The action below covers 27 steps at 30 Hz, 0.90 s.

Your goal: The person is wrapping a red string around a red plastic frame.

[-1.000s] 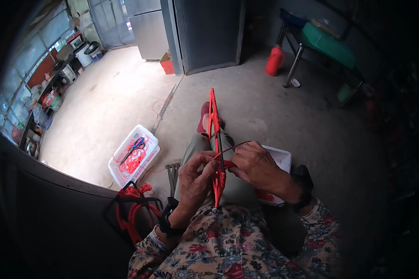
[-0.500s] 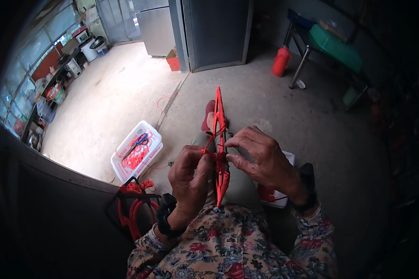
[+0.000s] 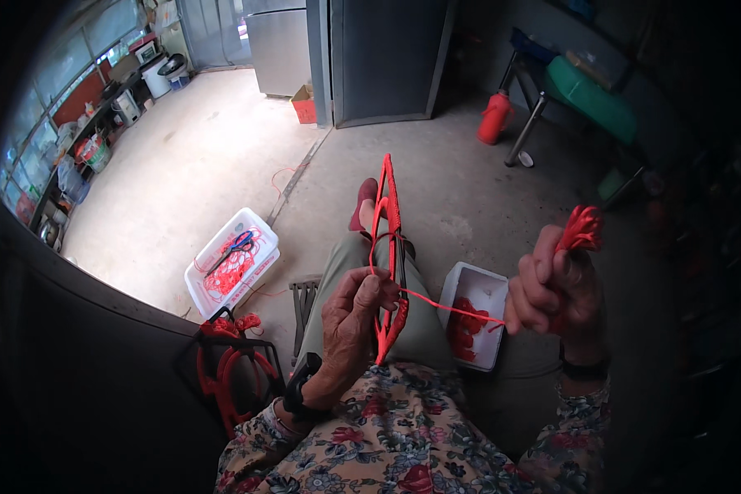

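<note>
A narrow red cord-wrapped frame (image 3: 393, 210) stands nearly edge-on over my lap, its far end beyond my knees. My left hand (image 3: 350, 321) is closed on it near the middle, thumb and fingers pinched at the wrapped side. From there a red cord (image 3: 449, 308) runs taut to the right. My right hand (image 3: 556, 288), held well off to the right, is closed on a looped bundle of red cord (image 3: 581, 229), which sticks out above the fist. The cord passes by its lower fingers, with a short end showing there. My left fingertips partly hide the frame's middle.
A white tray (image 3: 271, 257) with red cord scraps and blue-handled scissors (image 3: 240, 241) lies at left. Another white tray (image 3: 492, 288) with red pieces is right of my legs. Red hoops (image 3: 214, 375) hang at lower left. A red flask (image 3: 494, 119) stands by a table (image 3: 589, 95).
My right hand has moved from beside the frame out to the right, drawing the cord taut. The cord bundle now shows in it. My left hand stays at the frame.
</note>
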Available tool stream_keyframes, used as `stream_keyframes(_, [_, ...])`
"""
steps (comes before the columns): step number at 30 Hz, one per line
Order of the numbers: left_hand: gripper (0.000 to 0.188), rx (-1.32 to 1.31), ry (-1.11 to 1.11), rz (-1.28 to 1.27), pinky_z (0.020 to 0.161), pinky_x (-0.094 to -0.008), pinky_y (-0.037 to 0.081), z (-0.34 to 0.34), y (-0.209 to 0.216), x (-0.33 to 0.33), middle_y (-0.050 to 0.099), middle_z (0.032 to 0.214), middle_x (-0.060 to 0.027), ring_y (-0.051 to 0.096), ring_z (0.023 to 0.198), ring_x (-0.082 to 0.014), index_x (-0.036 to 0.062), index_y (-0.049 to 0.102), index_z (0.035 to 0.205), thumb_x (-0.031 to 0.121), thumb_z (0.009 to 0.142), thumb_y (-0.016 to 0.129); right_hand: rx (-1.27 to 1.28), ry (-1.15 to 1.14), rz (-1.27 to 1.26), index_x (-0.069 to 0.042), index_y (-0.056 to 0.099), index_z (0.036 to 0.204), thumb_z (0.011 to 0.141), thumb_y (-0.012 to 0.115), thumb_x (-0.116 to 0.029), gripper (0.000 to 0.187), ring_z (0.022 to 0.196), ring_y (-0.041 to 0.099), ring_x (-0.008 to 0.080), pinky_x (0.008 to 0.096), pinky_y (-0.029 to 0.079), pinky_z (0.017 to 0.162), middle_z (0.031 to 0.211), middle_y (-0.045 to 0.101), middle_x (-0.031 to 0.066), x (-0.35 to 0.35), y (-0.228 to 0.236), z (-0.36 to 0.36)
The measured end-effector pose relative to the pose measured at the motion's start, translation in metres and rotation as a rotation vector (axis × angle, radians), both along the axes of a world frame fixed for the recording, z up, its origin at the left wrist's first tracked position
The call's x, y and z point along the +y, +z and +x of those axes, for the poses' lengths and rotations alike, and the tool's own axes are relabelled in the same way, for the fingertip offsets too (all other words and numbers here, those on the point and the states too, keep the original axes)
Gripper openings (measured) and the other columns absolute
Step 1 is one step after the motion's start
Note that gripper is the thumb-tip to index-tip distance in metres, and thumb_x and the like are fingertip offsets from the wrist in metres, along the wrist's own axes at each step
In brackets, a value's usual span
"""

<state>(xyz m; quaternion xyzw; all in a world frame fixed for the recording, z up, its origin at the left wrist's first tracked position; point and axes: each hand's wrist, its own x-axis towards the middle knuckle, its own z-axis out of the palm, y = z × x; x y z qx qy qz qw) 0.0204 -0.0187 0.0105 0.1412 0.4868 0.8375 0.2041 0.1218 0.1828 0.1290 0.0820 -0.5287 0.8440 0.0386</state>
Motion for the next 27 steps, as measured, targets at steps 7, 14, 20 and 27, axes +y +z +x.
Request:
stream_keyframes(7, [0.043,-0.244,-0.398,0.096,0.067,-0.0252,0.046,0.000,-0.009,0.001,0.061,0.082,-0.0112,0.060,0.070,-0.0175,-0.0019,0.055,0.106,0.040,0.097,0.047,-0.225,-0.297,1.055,-0.002,0.060,0.106,0.085,0.064,-0.020,0.028,0.055,0.056,0.0125,0.0271,0.045,0.050,0.063,0.057,0.0045,0.015,0.009,0.047])
stream_keyframes(14, [0.045,-0.358,-0.563,0.271,0.060,-0.0236,0.044,-0.014,-0.013,0.000,0.057,0.075,-0.0052,0.057,0.065,-0.0146,-0.0043,0.052,0.118,0.028,0.089,0.061,-0.348,-0.171,1.506,-0.002,0.057,0.074,0.075,0.068,-0.009,0.012,0.055,0.062,0.0197,0.0293,0.045,0.052,0.061,0.061,0.0078,0.026,-0.017,0.078])
stream_keyframes(20, [0.052,-0.290,-0.532,0.290,0.060,-0.0215,0.043,-0.013,-0.008,-0.001,0.055,0.074,-0.0012,0.054,0.063,-0.0106,-0.0047,0.050,0.122,0.019,0.081,0.072,0.202,-0.444,0.382,-0.005,0.054,0.065,0.081,0.072,-0.017,0.027,0.039,0.044,0.0139,0.0304,0.033,0.037,0.049,0.048,0.0059,-0.001,-0.008,0.096])
stream_keyframes(27, [0.033,-0.183,-0.372,0.097,0.065,-0.0224,0.049,0.004,-0.017,-0.005,0.065,0.080,-0.0049,0.061,0.071,-0.0100,-0.0038,0.061,0.108,0.017,0.084,0.071,0.684,0.219,0.233,0.004,0.051,0.065,0.076,0.064,0.008,0.018,0.034,0.036,0.0168,0.0314,0.027,0.034,0.046,0.041,0.0068,-0.022,0.021,0.039])
